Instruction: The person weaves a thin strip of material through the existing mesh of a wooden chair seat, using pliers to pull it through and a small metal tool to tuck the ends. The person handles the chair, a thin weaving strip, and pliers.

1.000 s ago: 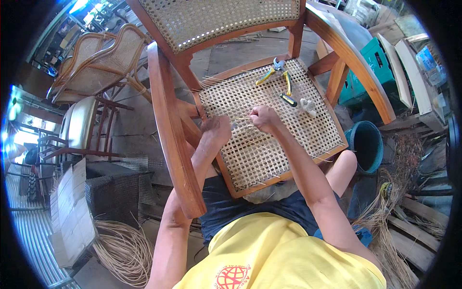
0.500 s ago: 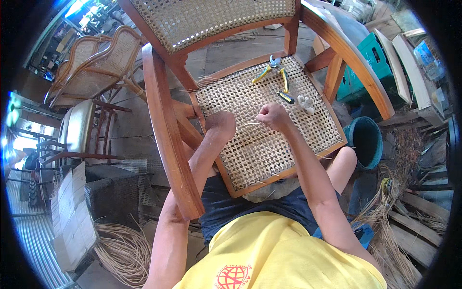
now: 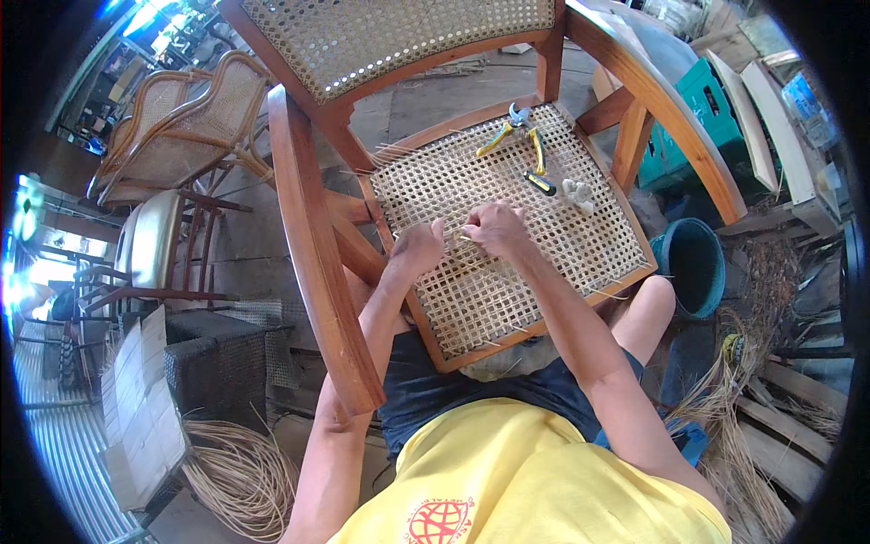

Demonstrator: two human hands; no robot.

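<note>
A wooden armchair's woven cane seat (image 3: 507,290) lies before me, at my lap. My left hand (image 3: 420,249) is closed low over the left half of the weave; what its fingers hold, if anything, is hidden. Beside it, my right hand (image 3: 497,230) pinches a thin pale cane strand at its fingertips, just above the seat. Beyond my right hand, yellow-handled pliers (image 3: 535,150) rest with their handles spread. Near them lie a yellow-and-black tool handle (image 3: 539,183) and a whitish lump (image 3: 578,194). Loose cane ends stick up at the seat's left back corner.
The chair's armrests (image 3: 313,236) rise on both sides. To the right stand a teal bucket (image 3: 691,267) and green crates (image 3: 693,127). A cane coil (image 3: 240,476) lies at lower left, loose fibres (image 3: 725,408) at lower right. Other chairs (image 3: 181,127) stand at left.
My right hand has moved slightly left and down, turning over the weave. The left hand has dropped a little, its thumb now raised. The tools stay in place on the seat.
</note>
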